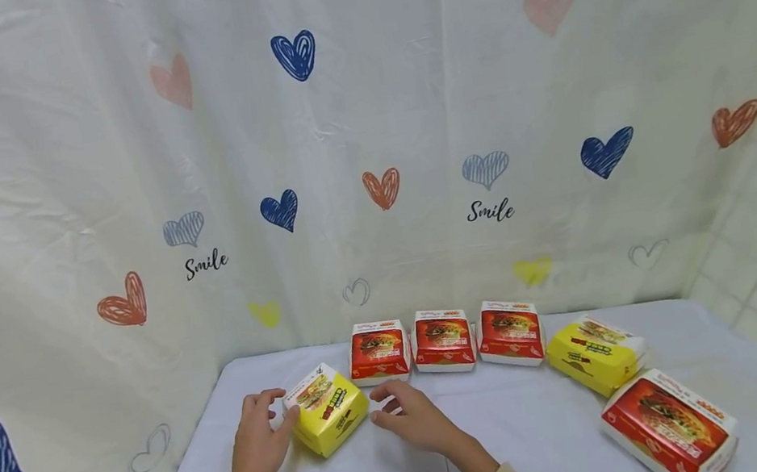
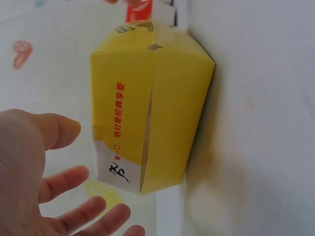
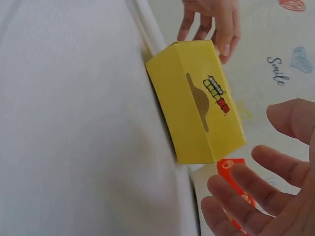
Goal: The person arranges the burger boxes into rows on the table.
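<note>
A yellow burger box with a burger picture on its lid sits on the table, turned at an angle. My left hand is at its left side, fingers spread and thumb apart from the cardboard in the left wrist view. On the other side my right hand hovers with loosely bent fingers, holding nothing. In the right wrist view the box shows its slotted front flap, and a gap lies between it and my right fingers.
Three red burger boxes stand in a row along the back of the white table. Further right are another yellow box and a larger-looking red box. A heart-patterned curtain hangs behind.
</note>
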Demonstrator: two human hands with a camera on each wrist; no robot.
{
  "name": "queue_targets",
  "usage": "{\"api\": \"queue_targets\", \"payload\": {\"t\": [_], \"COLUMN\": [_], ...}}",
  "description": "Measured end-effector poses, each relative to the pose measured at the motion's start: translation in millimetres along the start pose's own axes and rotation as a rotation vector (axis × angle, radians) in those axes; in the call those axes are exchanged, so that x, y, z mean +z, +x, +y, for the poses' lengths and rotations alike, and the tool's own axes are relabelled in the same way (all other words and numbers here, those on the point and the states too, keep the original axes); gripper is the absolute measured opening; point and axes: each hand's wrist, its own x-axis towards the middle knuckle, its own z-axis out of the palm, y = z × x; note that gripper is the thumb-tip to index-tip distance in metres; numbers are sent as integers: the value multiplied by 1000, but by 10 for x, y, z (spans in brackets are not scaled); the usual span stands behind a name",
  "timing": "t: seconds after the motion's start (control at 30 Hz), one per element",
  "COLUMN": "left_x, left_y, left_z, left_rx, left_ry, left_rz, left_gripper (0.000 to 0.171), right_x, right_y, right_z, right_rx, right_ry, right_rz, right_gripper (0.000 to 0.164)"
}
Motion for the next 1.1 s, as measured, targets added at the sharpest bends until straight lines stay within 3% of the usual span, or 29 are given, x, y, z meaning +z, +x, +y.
{"api": "queue_targets", "payload": {"t": [0.37,0.77,1.1], "left_x": [48,101,46], "left_y": [-26,-9,3], "left_z": [-22,-48,-68], "left_rx": [6,49,48], "left_ry": [-36,-36,-28], "left_rz": [-29,-34,-86], "left_gripper": [50,47,49], "right_x": [226,210,192], "right_y": [29,3,18], "right_z": [72,90,123], "right_rx": [19,3,2], "right_ry": [67,81,66], "right_rz": [-29,-58,-73], "right_gripper": [58,57,52]}}
